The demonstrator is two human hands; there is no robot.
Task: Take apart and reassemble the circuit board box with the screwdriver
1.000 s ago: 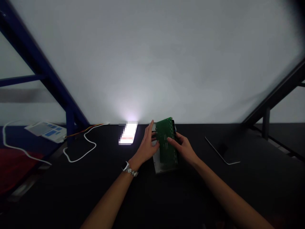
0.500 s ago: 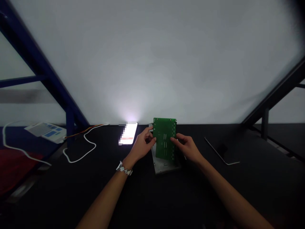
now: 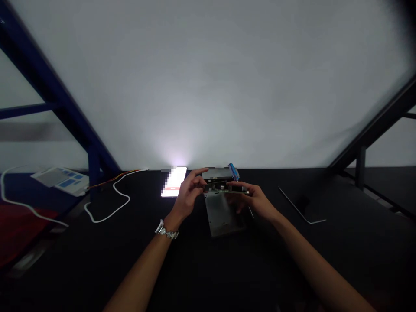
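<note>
A circuit board [image 3: 224, 189] is turned nearly edge-on, with parts showing along its edge. My left hand [image 3: 190, 193] grips its left end between thumb and fingers. At the right end, my right hand [image 3: 253, 199] holds it, some fingers underneath. Below the board a grey metal plate [image 3: 222, 221] lies on the black table. Behind the hands are a flat grey metal piece [image 3: 219, 173] and a small blue item [image 3: 233, 172] too small to identify.
A lit phone [image 3: 175, 182] lies left of my left hand. White cable [image 3: 121, 199] and printed papers [image 3: 61, 180] are further left. A bent thin metal rod [image 3: 297, 209] lies at the right. Blue frame bars [image 3: 65, 99] rise at the left.
The board has tipped from showing its green face to nearly edge-on, uncovering the metal piece and blue item behind. Both hands have shifted their hold with it.
</note>
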